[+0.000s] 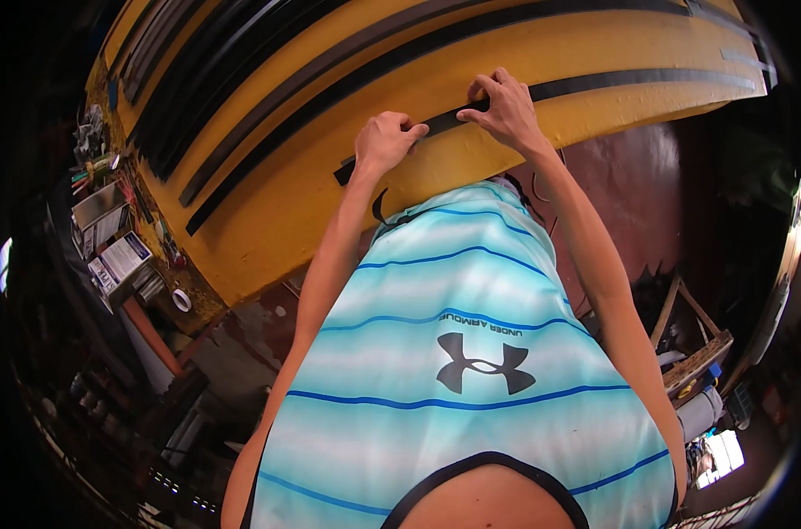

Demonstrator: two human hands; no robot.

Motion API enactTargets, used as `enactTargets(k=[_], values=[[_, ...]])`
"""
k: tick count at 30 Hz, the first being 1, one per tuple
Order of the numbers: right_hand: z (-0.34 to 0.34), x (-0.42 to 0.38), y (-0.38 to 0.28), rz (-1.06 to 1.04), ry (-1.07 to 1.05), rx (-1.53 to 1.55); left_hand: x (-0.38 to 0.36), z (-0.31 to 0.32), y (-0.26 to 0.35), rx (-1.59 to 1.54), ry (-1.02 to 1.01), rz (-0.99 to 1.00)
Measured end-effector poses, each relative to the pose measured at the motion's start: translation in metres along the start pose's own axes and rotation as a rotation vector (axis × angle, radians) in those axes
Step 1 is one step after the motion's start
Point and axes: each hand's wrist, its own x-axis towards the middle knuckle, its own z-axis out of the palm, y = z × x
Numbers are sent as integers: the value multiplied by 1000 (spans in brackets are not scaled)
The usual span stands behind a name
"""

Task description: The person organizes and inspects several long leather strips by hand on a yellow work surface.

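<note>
A long, flat black strip point(630, 84) lies along the near side of the yellow tabletop point(259, 256). My left hand point(387, 141) is closed at the strip near its left end, fingers curled and thumb against it. Further right, my right hand point(505, 108) grips the same strip between bent fingers and thumb. Parts of the fingertips on both hands are hidden. A second long black strip point(330, 122) lies just beyond, running parallel across the table.
More dark strips point(206, 88) lie grouped at the table's far left. Boxes point(123, 260), a white tape roll point(182, 300) and pens point(83, 183) crowd the left side. A wooden stand point(700, 361) is at the right, beside the reddish floor point(625, 189).
</note>
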Motion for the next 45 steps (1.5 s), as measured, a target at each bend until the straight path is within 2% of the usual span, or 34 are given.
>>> enactTargets(k=[11, 13, 14, 16, 20, 25, 33, 35, 36, 38, 39, 41, 43, 45], values=[[6, -16, -19, -56, 29, -72, -1, 7, -2, -3, 37, 6], [24, -26, -21, -422, 114, -168, 3, 11, -8, 22, 69, 34], [30, -36, -26, -406, -65, -127, 5, 14, -11, 49, 101, 69], [45, -48, -32, -419, -148, -105, 2, 8, -6, 11, 55, 23], [47, -51, -23, -423, -180, -112, 0, 6, -3, -41, 3, -48], [37, -50, -11, -329, -102, -238, -2, 6, -3, -72, 19, -31], [2, -53, 43, -190, 16, -449, 1, 8, -5, -72, 10, 12], [-4, -51, 53, -105, 151, -501, 1, 9, -4, -70, 31, 18], [-6, -46, 49, -116, 154, -502, 2, 10, -4, -55, 36, 31], [-15, -38, 44, -258, 35, -358, 1, 11, -6, -13, 52, 39], [-18, -32, 23, -383, 31, -284, 2, 11, -3, 31, 62, 52], [-10, -20, -7, -519, -130, -218, -2, 7, 3, 22, 63, 56], [7, -12, -25, -613, -142, -211, -7, 3, 6, 13, 57, 65], [15, -4, -27, -591, -178, -211, -9, 1, 7, 13, 31, 27]])
